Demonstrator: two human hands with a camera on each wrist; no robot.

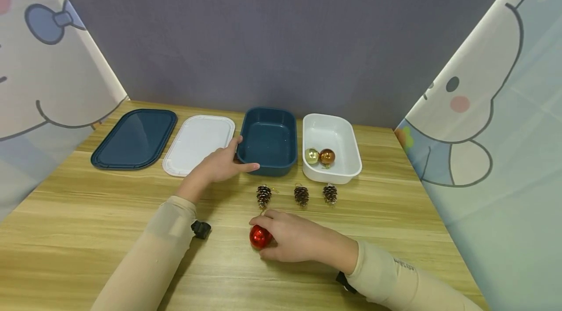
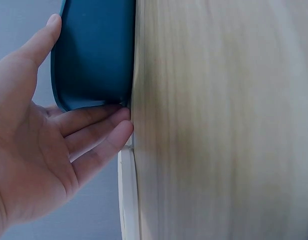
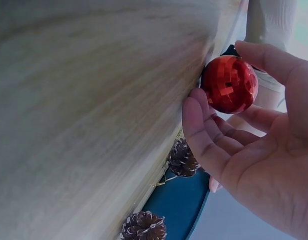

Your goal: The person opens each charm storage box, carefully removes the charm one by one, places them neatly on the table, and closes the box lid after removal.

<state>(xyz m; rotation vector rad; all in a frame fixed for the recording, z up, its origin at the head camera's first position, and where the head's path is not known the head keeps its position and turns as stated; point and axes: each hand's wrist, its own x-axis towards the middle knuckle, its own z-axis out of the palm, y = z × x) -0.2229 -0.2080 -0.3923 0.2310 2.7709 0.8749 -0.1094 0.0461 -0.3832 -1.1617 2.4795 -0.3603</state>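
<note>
My right hand (image 1: 295, 239) holds a shiny red Christmas ball (image 1: 259, 237) low at the table, thumb on one side and fingers curled about the other. The ball's mirror-like facets show in the right wrist view. My left hand (image 1: 221, 163) touches the front left corner of a dark blue box (image 1: 274, 171), its fingers fairly straight and thumb spread at the rim. In the left wrist view the fingertips (image 2: 124, 131) lie by the box's lower edge. Between the boxes and my right hand stand three pine cones (image 1: 264, 195), (image 1: 301, 195), (image 1: 330, 194) in a row.
A white box (image 1: 330, 176) right of the blue one holds a pale gold ball (image 1: 311, 156) and a copper ball (image 1: 327, 156). Leftward lie a white lid (image 1: 199, 138) and a dark blue lid (image 1: 133, 138). A grey partition (image 1: 263, 33) rises behind the wooden table (image 1: 83, 242).
</note>
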